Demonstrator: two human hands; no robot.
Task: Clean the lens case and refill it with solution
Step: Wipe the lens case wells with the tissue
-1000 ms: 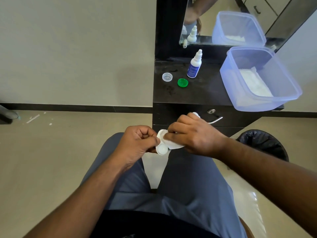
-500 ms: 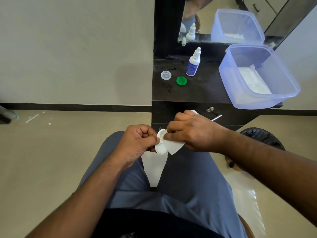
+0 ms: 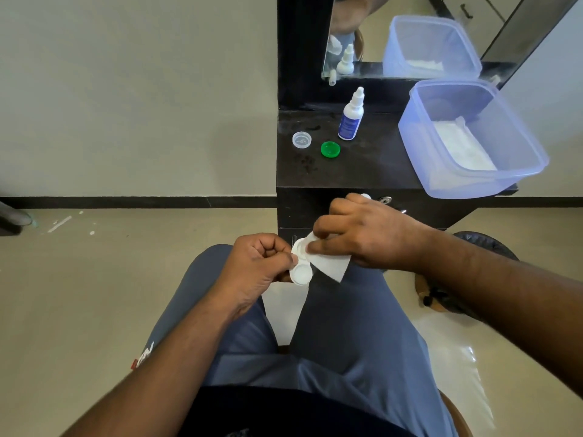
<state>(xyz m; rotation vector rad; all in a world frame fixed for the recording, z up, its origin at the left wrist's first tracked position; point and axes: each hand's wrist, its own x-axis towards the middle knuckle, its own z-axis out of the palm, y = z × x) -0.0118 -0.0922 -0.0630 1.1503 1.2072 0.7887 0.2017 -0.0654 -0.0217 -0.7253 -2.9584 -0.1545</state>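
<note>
My left hand (image 3: pixel 255 266) pinches a white lens case (image 3: pixel 300 270) above my lap, both wells uncapped and facing up. My right hand (image 3: pixel 362 236) holds a white tissue (image 3: pixel 331 264) and presses it with a fingertip into the case's far well. On the dark counter ahead stand a solution bottle (image 3: pixel 350 116) with a blue label, a clear cap (image 3: pixel 302 140) and a green cap (image 3: pixel 330 149).
A translucent blue tub (image 3: pixel 467 171) holding white tissues overhangs the right end of the counter (image 3: pixel 372 171). A mirror (image 3: pixel 410 36) rises behind it. A bin with a black liner (image 3: pixel 482 244) sits on the floor to the right, under my right forearm.
The tissue's hanging corner has shifted lower and to the right as my right hand works it in the case. The left hand keeps its hold; the near well shows more.
</note>
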